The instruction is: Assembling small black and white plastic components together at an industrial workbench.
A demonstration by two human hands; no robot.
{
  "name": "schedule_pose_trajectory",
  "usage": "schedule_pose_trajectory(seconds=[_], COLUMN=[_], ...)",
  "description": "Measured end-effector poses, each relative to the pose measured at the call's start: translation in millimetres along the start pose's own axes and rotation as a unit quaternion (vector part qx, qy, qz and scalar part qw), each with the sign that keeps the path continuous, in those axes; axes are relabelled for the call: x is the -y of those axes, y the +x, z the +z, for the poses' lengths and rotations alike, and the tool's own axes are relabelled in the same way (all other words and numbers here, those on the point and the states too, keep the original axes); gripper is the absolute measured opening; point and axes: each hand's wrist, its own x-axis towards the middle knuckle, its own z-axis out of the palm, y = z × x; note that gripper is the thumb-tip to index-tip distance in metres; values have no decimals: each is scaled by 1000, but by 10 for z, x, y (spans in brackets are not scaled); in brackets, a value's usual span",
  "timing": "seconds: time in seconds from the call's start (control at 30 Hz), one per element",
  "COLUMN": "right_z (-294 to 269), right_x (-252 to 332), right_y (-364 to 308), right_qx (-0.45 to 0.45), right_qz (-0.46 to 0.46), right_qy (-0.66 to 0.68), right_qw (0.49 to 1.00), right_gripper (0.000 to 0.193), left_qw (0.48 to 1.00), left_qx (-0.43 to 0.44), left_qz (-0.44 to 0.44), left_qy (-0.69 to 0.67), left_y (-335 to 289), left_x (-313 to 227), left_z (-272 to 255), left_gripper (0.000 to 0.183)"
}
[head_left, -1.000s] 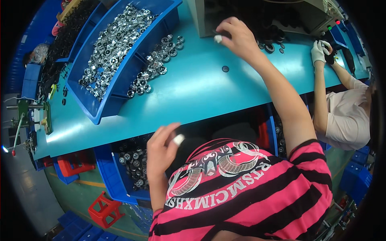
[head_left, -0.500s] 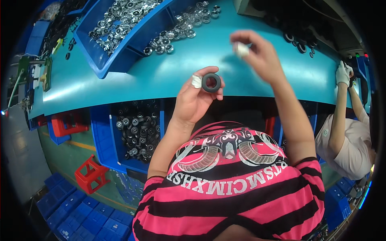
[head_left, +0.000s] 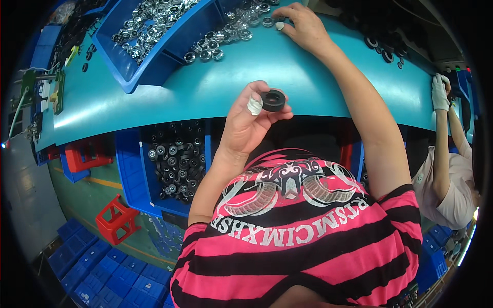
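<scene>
In my left hand (head_left: 249, 118), above the near edge of the table, a black rubber ring (head_left: 273, 106) is pinched between thumb and fingers. The ring is tilted, with its hole partly showing. White wrapping covers a digit of each hand. My right hand (head_left: 306, 30) reaches over the far part of the table, thumb and forefinger apart. Beside its fingertips lies a clear round hub (head_left: 268, 22), at the end of a loose spread of similar clear hubs (head_left: 210, 45). I see nothing held in that hand.
A blue bin (head_left: 136, 77) of clear hubs stands on the teal table (head_left: 205, 95). Black rings (head_left: 387, 56) lie at the far right. Below the edge sits a blue crate with black wheels (head_left: 177, 164). A co-worker's gloved hand (head_left: 439, 95) is at right; a red stool (head_left: 117, 219) stands left.
My right hand has moved away and left, to the loose clear hubs. My left hand still holds the black ring, now tipped so its side shows more.
</scene>
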Motion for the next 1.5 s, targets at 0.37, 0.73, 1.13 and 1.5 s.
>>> schedule_pose_trajectory(seconds=[0.37, 0.73, 1.13, 1.5], right_z=[-526, -423, -491, -419], right_x=[337, 800, 997, 928], right_y=[-635, -1373, -1383, -1454], right_qx=[7, 23, -10, 1], right_qz=[118, 181, 137, 195], right_qy=[275, 509, 488, 577], right_qw=[954, 841, 862, 793], right_gripper=[31, 31, 34, 38], left_qw=[992, 995, 995, 996], left_qx=[-67, -62, -83, -85], left_qz=[-56, -55, -3, -27], left_qy=[-87, -55, 56, -12], left_y=[-116, -119, -221, -231], left_x=[-69, -2, 20, 42], left_z=[-131, -163, 21, -112], left_gripper=[50, 46, 35, 39])
